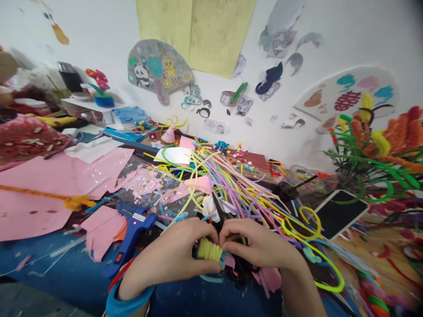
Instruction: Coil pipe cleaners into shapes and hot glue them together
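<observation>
My left hand (180, 248) is curled around a yellow coil of fuzzy pipe cleaner (210, 250), thumb below and fingers above. At the coil's right end, my right hand (253, 242) is closed in a pinch, its fingertips close to those of the left. What lies between the right fingertips is too small to make out. Scraps of pink felt (269, 278) lie under the right hand. Left of my left wrist rests a blue glue gun (131, 237) with a small red light lit. A blue band circles that wrist.
A heap of coloured pipe cleaners (228, 176) spreads behind my hands. Pink sheets (33, 193) cover the left side. A phone (342, 213) lies at the right, beside a bunch of pipe-cleaner flowers (373, 154). A white wall with paper cutouts stands behind.
</observation>
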`<state>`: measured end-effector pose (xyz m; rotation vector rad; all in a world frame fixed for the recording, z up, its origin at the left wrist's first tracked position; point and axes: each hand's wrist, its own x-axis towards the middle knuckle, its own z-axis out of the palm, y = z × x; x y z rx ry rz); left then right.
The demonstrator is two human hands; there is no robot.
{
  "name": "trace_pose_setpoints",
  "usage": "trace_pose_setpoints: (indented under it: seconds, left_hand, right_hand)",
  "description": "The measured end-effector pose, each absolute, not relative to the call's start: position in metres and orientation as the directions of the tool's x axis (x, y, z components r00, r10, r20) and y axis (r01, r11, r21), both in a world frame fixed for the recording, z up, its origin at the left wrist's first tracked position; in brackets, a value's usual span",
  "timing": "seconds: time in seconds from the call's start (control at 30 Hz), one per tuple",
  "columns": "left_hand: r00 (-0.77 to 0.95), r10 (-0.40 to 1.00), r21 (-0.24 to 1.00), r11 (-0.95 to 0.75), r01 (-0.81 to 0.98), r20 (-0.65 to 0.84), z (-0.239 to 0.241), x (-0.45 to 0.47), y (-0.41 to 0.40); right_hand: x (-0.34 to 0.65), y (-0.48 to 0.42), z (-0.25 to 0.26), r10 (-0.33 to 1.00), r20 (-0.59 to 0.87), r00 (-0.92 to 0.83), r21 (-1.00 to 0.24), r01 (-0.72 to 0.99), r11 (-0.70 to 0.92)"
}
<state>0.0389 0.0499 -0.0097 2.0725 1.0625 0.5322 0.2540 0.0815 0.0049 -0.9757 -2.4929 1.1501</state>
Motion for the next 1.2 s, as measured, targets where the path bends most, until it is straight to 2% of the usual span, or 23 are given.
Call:
trace_pose_setpoints:
  seconds: [0.13, 0.33, 0.47, 0.63, 0.73, 0.97, 1.1, 1.2]
  left_hand:
    - [0.643, 0.764, 0.768, -0.446, 0.459, 0.059, -0.009, 0.039, 0.051]
    - [0.776, 0.63, 0.687, -0.554, 0.47, -0.024, -0.014, 0.036, 0.048]
    - [0.791, 0.612, 0.704, -0.557, 0.442, -0.012, -0.012, 0.036, 0.048]
    - [0.613, 0.789, 0.787, -0.406, 0.465, 0.044, -0.009, 0.04, 0.05]
    - [0.514, 0.857, 0.861, -0.268, 0.433, 0.008, -0.006, 0.041, 0.051]
    - [0.473, 0.876, 0.958, -0.052, 0.282, -0.092, -0.001, 0.039, 0.056]
    - [0.505, 0.858, 0.983, 0.003, 0.182, -0.096, 0.001, 0.037, 0.056]
    - [0.506, 0.86, 0.996, 0.017, 0.092, -0.062, 0.0, 0.038, 0.056]
  right_hand:
    - [0.256, 0.08, 0.007, 0.655, -0.022, -0.756, -0.736, 0.455, 0.501]
    - [0.257, 0.077, 0.003, 0.664, 0.005, -0.748, -0.753, 0.434, 0.494]
    - [0.258, 0.078, 0.001, 0.662, 0.013, -0.75, -0.742, 0.436, 0.508]
    - [0.255, 0.078, 0.004, 0.672, 0.054, -0.738, -0.761, 0.405, 0.506]
    - [0.252, 0.077, 0.003, 0.67, 0.132, -0.731, -0.749, 0.369, 0.55]
    - [0.241, 0.078, 0.001, 0.597, 0.421, -0.683, -0.643, 0.24, 0.727]
    - [0.239, 0.075, 0.001, 0.57, 0.512, -0.643, -0.609, 0.197, 0.769]
    - [0.237, 0.073, 0.001, 0.595, 0.543, -0.592, -0.592, 0.233, 0.772]
